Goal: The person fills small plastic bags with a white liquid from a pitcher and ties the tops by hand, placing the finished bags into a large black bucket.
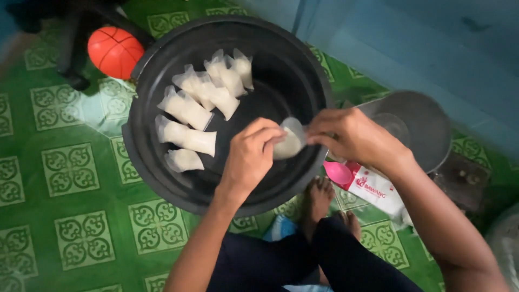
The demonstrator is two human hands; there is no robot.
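We pinched a small filled plastic pouch (289, 141) between our left hand (251, 157) and right hand (351, 135), fingers clenched on it, above the black basin's (162, 178) near rim, other pouches (189, 111) lying inside.

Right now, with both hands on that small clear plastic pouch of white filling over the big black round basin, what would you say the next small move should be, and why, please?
Probably finish closing the small clear plastic pouch, then lay it beside the filled pouches already lined up in the black round basin. The left hand and right hand both pinch it above the basin, and bare floor shows near the row.
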